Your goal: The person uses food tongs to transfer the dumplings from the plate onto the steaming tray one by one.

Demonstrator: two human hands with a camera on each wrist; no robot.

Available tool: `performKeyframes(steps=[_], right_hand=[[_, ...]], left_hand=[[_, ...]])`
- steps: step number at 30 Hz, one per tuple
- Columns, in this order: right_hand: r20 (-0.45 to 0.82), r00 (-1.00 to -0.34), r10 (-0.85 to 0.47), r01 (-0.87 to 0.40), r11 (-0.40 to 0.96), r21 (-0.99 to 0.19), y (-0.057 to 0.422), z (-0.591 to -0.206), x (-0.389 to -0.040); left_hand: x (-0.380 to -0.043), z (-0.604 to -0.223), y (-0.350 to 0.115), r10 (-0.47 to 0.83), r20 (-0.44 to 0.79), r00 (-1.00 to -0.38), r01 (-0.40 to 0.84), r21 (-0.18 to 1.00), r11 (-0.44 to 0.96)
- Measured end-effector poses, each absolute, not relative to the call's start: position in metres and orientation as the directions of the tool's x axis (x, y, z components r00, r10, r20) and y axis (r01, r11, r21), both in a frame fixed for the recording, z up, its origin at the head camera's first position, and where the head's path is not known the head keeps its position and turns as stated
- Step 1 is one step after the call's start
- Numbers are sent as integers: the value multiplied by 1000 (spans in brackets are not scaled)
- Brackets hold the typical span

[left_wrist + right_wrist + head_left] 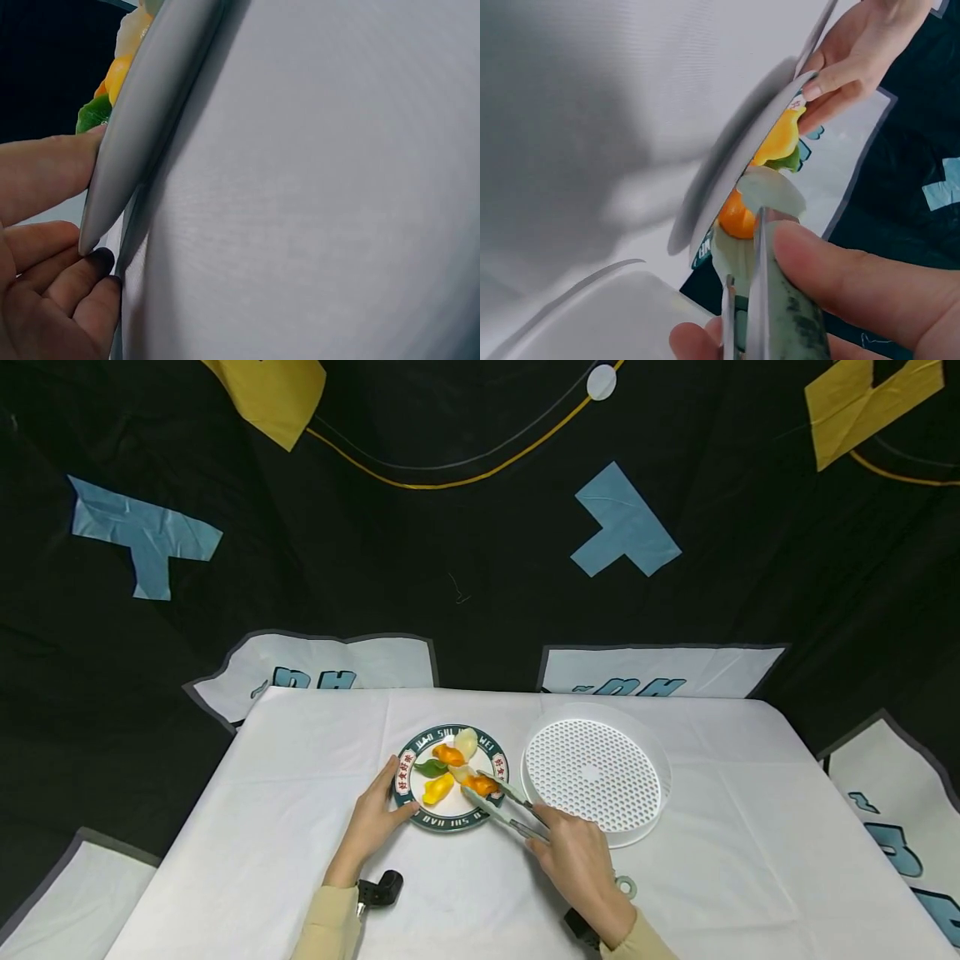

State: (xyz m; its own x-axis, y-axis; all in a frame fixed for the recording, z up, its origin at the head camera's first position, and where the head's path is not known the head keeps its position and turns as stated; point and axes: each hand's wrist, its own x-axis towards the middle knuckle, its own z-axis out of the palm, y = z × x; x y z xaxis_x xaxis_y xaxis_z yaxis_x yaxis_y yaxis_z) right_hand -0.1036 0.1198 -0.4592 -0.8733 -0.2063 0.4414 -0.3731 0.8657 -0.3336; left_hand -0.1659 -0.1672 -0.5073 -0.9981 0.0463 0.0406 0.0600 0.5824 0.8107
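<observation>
My left hand (372, 817) holds the left rim of a round plate (450, 823) with a dark green patterned border, thumb on top and fingers at the edge. On it lie an orange piece (448, 755), a yellow piece (438, 789), a green leaf-like piece (431, 768) and pale pieces (466, 743). My right hand (577, 856) grips metal tongs (487, 807) with pale green ends. Those ends straddle a second orange piece (482, 786) at the plate's right side; whether they touch it I cannot tell. In the left wrist view, the plate's underside (150, 97) hides most of the food.
A round white perforated tray (592, 768) in a clear-rimmed base stands just right of the plate. White cloth (300, 760) covers the table, and a black printed curtain (375, 568) hangs behind. A pale green ring (626, 887) shows beside my right wrist.
</observation>
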Motion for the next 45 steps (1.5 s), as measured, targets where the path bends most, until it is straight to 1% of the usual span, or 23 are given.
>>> performKeyframes(steps=[8, 21, 25, 29, 33, 38, 45], right_hand=[[450, -869, -207, -388, 850, -357, 129, -459, -104], [460, -861, -218, -419, 816, -398, 143, -448, -109], [487, -843, -229, -453, 791, -411, 149, -445, -112], [528, -811, -251, -499, 767, -403, 158, -443, -115], [538, -801, -262, -519, 752, -407, 168, -438, -120], [516, -820, -249, -499, 753, -429, 185, -431, -124], [515, -830, -212, -461, 781, -421, 210, -422, -131]], left_hand=[[-166, -510, -167, 57, 54, -997, 77, 827, 557], [-166, -512, -167, 51, 72, -996, 89, 840, 536], [-165, -512, -168, 53, 73, -996, 90, 846, 526], [-165, -512, -169, 57, 76, -995, 95, 843, 530], [-164, -513, -170, 53, 75, -996, 92, 837, 540], [-165, -513, -170, 50, 51, -997, 70, 839, 540], [-166, -513, -170, 58, 45, -997, 69, 836, 544]])
